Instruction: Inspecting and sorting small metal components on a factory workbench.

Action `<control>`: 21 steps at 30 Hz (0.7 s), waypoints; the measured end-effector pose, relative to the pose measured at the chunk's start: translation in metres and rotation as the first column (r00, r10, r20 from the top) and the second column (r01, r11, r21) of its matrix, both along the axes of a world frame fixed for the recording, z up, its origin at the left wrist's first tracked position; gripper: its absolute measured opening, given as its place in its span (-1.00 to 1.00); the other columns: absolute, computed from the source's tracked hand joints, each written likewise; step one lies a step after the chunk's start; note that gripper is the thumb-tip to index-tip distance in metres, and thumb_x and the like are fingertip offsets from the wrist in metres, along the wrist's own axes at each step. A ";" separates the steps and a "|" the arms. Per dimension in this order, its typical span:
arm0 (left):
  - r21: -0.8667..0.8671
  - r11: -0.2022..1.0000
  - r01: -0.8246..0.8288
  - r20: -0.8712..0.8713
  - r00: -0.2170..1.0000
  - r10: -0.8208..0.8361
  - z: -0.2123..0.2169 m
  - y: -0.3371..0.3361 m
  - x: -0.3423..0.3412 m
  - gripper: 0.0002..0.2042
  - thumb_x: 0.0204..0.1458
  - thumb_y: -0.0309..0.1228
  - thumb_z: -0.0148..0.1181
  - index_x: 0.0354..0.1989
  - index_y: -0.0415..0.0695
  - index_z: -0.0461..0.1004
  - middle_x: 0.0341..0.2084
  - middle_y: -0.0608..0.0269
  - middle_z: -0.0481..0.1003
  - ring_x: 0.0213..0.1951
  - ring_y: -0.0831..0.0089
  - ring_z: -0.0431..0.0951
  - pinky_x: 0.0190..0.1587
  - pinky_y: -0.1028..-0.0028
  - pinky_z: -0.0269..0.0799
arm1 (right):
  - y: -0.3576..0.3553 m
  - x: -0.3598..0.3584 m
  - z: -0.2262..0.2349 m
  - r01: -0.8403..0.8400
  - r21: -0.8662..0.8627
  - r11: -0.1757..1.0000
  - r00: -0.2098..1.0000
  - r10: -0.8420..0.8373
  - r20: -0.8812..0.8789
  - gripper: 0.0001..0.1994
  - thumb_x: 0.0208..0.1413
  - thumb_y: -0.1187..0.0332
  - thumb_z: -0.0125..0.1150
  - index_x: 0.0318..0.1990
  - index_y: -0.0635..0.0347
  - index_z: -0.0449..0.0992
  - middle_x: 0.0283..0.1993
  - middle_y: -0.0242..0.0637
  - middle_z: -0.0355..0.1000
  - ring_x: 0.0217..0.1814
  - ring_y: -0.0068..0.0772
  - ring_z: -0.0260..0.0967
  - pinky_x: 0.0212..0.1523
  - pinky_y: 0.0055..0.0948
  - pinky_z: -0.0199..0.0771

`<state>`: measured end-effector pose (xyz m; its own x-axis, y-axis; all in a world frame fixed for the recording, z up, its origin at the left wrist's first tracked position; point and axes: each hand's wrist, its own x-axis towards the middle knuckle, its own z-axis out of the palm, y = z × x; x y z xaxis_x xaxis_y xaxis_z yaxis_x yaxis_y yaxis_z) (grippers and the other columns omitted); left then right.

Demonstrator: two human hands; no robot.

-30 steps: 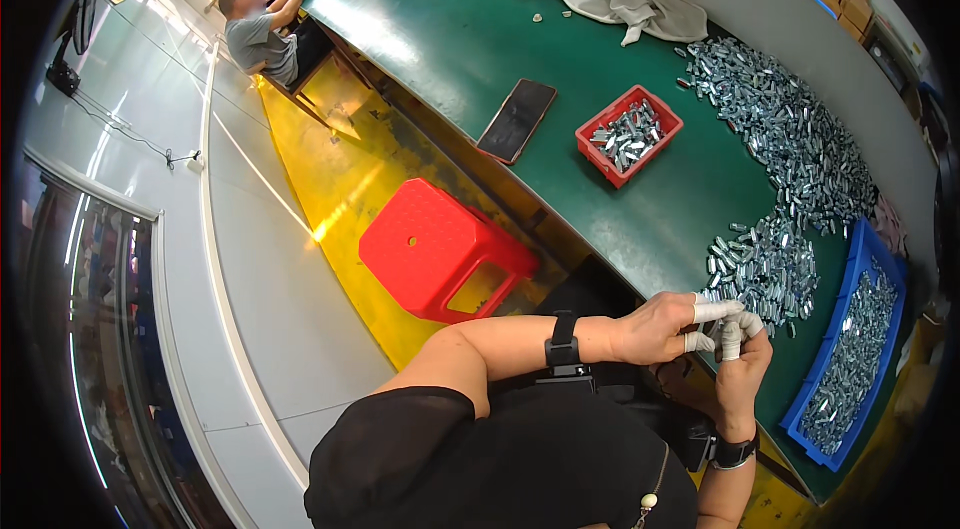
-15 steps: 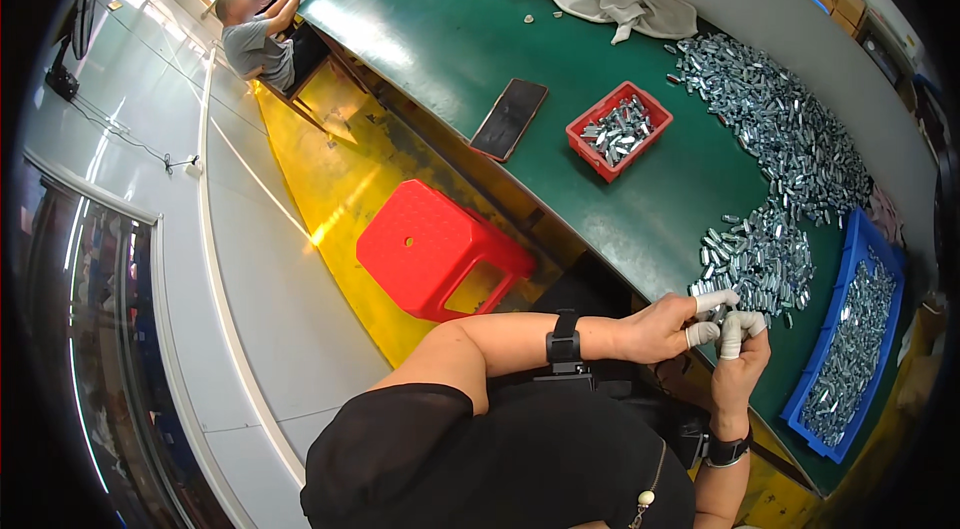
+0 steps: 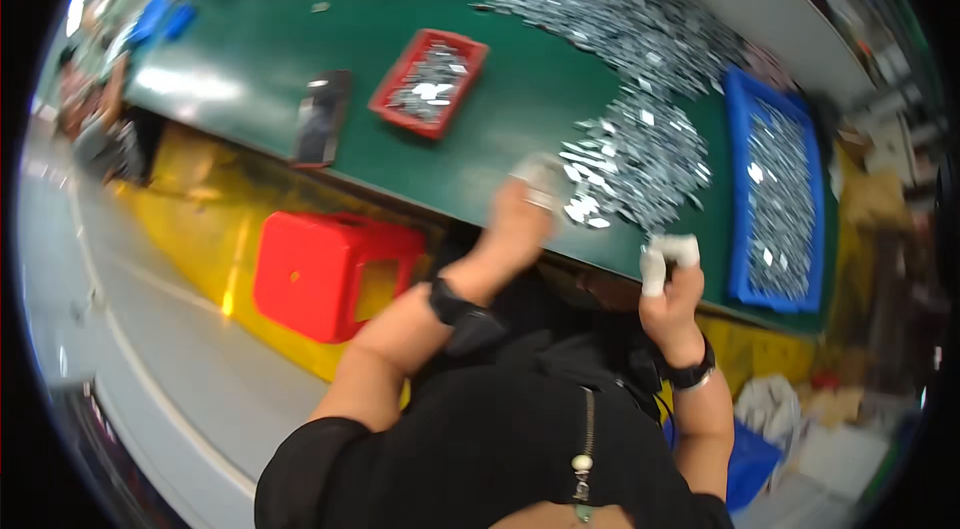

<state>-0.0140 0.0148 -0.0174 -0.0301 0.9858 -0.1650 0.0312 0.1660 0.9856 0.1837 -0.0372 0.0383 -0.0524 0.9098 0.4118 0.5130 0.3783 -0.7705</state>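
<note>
My left hand (image 3: pixel 522 214), with white covers on its fingertips, is over the table's near edge, left of the small pile. Motion smears its fingers, so I cannot tell whether they hold anything. White covers also wrap the thumb and forefinger of my right hand (image 3: pixel 672 291). Those fingers curl together at the near edge of a pile of small silvery metal parts (image 3: pixel 650 154); anything between them is too small to make out. Beyond my left hand stands a red bin (image 3: pixel 383 107) partly filled with similar parts.
A larger heap of metal parts (image 3: pixel 610 9) spreads along the back of the green table (image 3: pixel 500 144). At right lies a blue tray (image 3: pixel 740 179) of parts. A dark phone (image 3: pixel 322 119) rests left of the bin. A red stool (image 3: pixel 305 274) stands in front; people sit far left.
My hands were together at the pile's near edge; now my left hand has moved away leftward. The right hand stays near the pile. The whole view has turned and shifted.
</note>
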 end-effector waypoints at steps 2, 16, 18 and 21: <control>0.243 0.969 -0.038 0.063 0.998 0.024 0.003 0.007 -0.026 -0.72 0.19 -0.35 -0.10 0.02 -0.18 0.28 -0.54 0.37 0.36 -0.61 0.69 0.29 -0.56 0.66 0.23 | 0.013 0.034 0.004 0.161 0.044 0.986 0.987 -0.162 0.016 -0.92 0.17 0.43 -0.04 -0.31 0.24 0.31 -0.38 -0.36 0.25 -0.38 -0.56 0.18 -0.33 -0.58 0.25; 0.291 0.956 -0.033 0.098 0.995 0.004 -0.028 0.023 -0.039 -0.62 0.14 -0.51 -0.03 0.14 -0.19 0.17 -0.36 0.34 0.40 -0.49 0.72 0.26 -0.48 0.69 0.24 | 0.084 0.095 -0.064 0.448 -0.086 0.890 0.792 -0.350 0.501 -0.81 0.01 0.39 0.13 -0.21 0.25 0.50 -0.26 -0.09 0.46 -0.24 -0.21 0.43 -0.19 -0.37 0.38; 0.350 0.937 -0.001 -0.031 0.999 0.013 -0.034 0.024 -0.040 -0.62 0.12 -0.49 0.00 0.13 -0.17 0.21 -0.36 0.35 0.40 -0.46 0.71 0.28 -0.46 0.68 0.26 | 0.080 0.106 -0.075 0.446 0.084 0.891 0.741 -0.420 0.524 -0.83 0.00 0.39 0.16 -0.26 0.26 0.49 -0.26 -0.10 0.48 -0.21 -0.25 0.43 -0.16 -0.37 0.37; 0.282 0.959 -0.035 -0.036 0.998 0.047 -0.035 0.018 -0.039 -0.58 0.10 -0.45 0.04 0.15 -0.17 0.20 -0.42 0.38 0.39 -0.53 0.70 0.27 -0.49 0.63 0.28 | 0.067 0.110 -0.067 0.398 -0.154 0.904 0.897 -0.348 0.273 -0.80 0.07 0.40 0.08 -0.20 0.33 0.48 -0.21 -0.10 0.49 -0.15 -0.28 0.43 -0.07 -0.43 0.34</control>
